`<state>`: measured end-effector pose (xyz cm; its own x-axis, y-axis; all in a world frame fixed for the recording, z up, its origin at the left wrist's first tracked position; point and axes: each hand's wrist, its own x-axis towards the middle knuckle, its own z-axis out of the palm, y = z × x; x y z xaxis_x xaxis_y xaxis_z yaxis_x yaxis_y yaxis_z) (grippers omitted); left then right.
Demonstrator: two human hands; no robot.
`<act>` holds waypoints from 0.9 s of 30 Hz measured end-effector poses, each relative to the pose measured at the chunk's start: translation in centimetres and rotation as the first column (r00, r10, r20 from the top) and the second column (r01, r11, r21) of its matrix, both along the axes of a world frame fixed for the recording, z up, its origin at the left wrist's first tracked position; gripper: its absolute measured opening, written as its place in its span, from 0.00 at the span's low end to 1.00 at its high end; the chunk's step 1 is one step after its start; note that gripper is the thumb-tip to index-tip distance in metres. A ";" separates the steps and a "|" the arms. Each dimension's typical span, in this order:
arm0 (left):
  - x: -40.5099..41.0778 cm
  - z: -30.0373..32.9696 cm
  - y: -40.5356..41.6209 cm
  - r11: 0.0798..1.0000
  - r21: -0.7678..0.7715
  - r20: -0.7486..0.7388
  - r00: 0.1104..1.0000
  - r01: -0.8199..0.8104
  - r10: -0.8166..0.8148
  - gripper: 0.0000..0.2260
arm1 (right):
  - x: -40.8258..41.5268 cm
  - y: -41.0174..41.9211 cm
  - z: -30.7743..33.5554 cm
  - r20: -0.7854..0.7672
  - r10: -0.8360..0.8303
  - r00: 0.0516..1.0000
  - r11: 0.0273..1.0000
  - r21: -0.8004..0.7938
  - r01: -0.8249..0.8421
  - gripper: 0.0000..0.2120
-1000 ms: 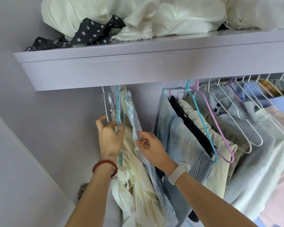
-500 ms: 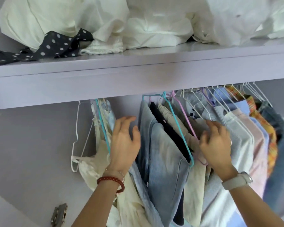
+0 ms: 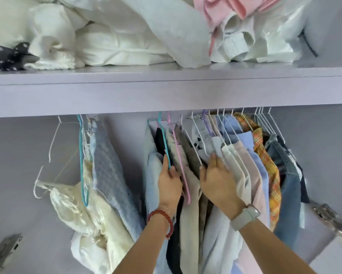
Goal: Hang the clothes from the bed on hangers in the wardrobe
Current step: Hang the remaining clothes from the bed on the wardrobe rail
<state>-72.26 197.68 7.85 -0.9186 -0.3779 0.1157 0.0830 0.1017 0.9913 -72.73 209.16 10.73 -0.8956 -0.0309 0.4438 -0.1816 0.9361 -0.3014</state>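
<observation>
My left hand (image 3: 169,184) lies flat against the light jeans (image 3: 152,175) and the teal hanger (image 3: 165,147), fingers straight and pointing up. My right hand (image 3: 217,178) presses with straight fingers into the grey knit and pale shirts (image 3: 243,165), a little to the right. Beige trousers on a pink hanger (image 3: 179,161) hang between the two hands. Further left, apart from this group, a cream garment (image 3: 77,204) hangs on a white hanger (image 3: 53,139) beside a blue checked garment (image 3: 110,175). The rail itself is hidden behind the shelf front.
A lilac shelf (image 3: 166,91) runs overhead, piled with white bedding (image 3: 116,42), a pink cloth (image 3: 221,10) and a dark dotted cloth (image 3: 6,56). An orange plaid shirt (image 3: 265,155) and denim (image 3: 284,184) hang far right. Metal hinges (image 3: 328,214) flank the opening.
Both hands have left the cream and blue garments and moved right into the main group of hanging clothes. The view has shifted right with them.
</observation>
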 end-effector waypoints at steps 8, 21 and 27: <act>1.4 0.5 -4.3 0.982 0.018 -0.001 0.983 -0.186 0.186 0.16 | -1.0 -0.9 -1.7 0.030 0.177 0.984 0.873 -0.466 -0.143 0.18; 2.1 0.2 -10.4 0.961 0.043 0.004 0.962 -0.272 0.272 0.15 | 0.6 -7.5 -0.2 0.056 0.310 0.949 0.851 -0.461 -0.250 0.19; 1.8 0.0 -10.2 0.960 0.047 -0.025 0.961 -0.275 0.277 0.16 | 0.5 -7.8 0.8 0.134 0.423 0.896 0.841 -0.426 -0.334 0.17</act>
